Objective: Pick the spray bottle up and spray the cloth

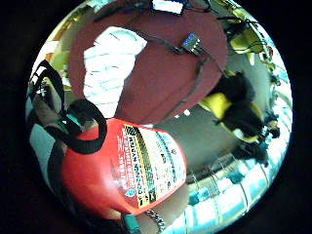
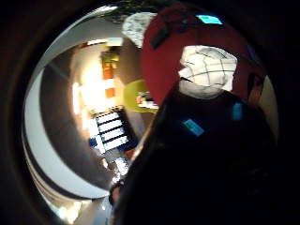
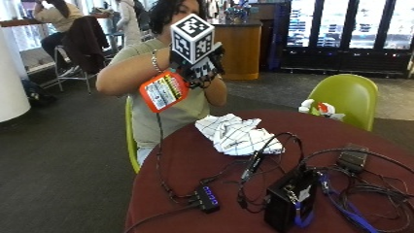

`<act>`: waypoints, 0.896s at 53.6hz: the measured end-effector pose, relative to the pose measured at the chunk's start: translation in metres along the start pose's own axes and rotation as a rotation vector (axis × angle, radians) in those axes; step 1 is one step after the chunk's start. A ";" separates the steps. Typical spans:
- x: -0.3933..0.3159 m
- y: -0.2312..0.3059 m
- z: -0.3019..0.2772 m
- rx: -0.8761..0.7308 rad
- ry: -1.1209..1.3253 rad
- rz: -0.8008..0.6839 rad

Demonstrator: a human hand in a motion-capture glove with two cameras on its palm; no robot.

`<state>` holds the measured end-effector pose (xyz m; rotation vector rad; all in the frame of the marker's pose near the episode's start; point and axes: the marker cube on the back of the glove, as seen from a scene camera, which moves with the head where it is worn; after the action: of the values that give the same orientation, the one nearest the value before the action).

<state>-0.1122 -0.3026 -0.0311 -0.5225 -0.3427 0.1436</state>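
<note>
Spray bottle [image 3: 164,91]: orange-red, tilted, held up in the air in front of the person's chest, well above the table [image 3: 187,165]. Right hand [image 3: 202,68], black glove, fingers curled round the bottle's upper part. Label is white, yellow and black with dense print; no word or brand can be read in any view. The little finger side palm view shows the label close to the palm.

Cloth [image 3: 237,135]: white with thin dark grid lines, crumpled, lying on the table below the bottle.

Table: round, dark red. Lime-green chair [image 3: 347,97] behind it; grey floor; dark glass-fronted cabinets [image 3: 343,34] along the back wall.
</note>
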 end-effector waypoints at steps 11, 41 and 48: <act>-0.020 -0.052 0.022 -0.120 0.264 0.177; 0.003 -0.149 0.115 -0.405 0.574 0.445; -0.002 -0.148 0.113 -0.398 0.575 0.442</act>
<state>-0.1468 -0.3780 0.1357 -0.9995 0.3212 0.3448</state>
